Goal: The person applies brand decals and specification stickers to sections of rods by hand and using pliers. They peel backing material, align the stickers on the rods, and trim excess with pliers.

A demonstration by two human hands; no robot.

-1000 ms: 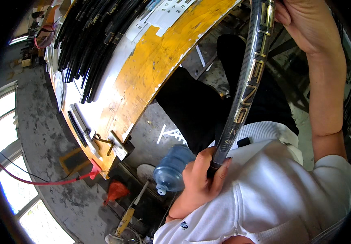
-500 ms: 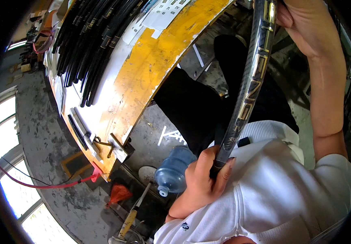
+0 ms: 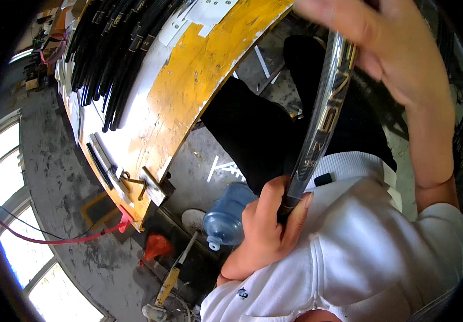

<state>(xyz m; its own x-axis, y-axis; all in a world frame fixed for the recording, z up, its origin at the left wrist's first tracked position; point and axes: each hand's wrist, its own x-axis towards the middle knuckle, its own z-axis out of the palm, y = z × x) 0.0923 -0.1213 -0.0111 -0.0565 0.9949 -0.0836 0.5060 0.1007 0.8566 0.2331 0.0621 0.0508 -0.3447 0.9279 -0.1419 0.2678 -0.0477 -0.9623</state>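
Note:
A long, glossy black rod [image 3: 321,121] with gold lettering slants across the front of my body and appears tilted upward. My left hand [image 3: 271,222] is closed around its lower end, with the thumb on one side and the fingers on the other. Across the rod's upper part reaches my right hand [image 3: 384,51], its fingers stretched apart and blurred by motion, hiding part of the lettering. Whether the right hand touches the rod cannot be made out. The rod's far end is hidden beyond the hand.
To the left, a worn yellow table [image 3: 188,80] bears a bundle of black rods [image 3: 119,59], printed paper sheets [image 3: 212,13] and a metal clamp-like fixture [image 3: 151,185] at its near corner. Below stand a blue water jug [image 3: 226,214] and a fan [image 3: 159,311]. A red hose [image 3: 65,241] hangs at the table corner.
My right hand has moved from the rod's side to across its upper part, fingers spreading. The rod and my left hand have shifted slightly upward in view.

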